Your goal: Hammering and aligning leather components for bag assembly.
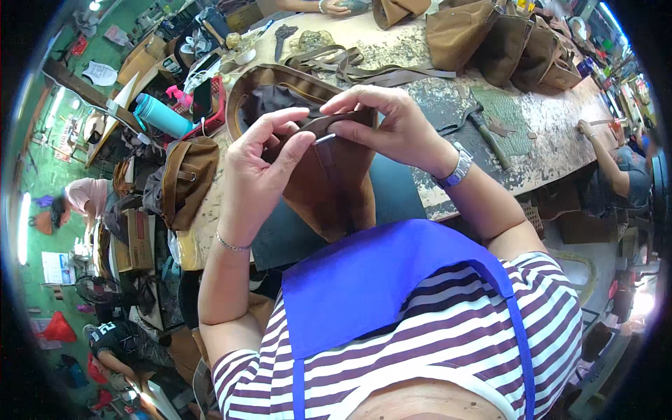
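Pinching the rim of one brown bag [336,192], two hands meet with one small metal bar [325,139] between them. The left hand [262,150] comes from nine o'clock, thumb opposing curled fingers; the right hand [392,126], at two o'clock, nips the rim between thumb and bent fingers. Fingertips cover part of that edge, which seems to be folded double.

The bag's mouth faces eleven o'clock, and its body stands over one dark mat [399,189] showing on both sides. Measured from the bag, one hammer [488,138] lies at three o'clock, a tangle of straps [420,75] at one, at least three standing bags [462,35] at two, one slumped bag [192,178] at nine and one red basket [219,105] at ten. Speckled workbench [539,150] surface stretches past the hammer, its near edge running out between three and four o'clock.
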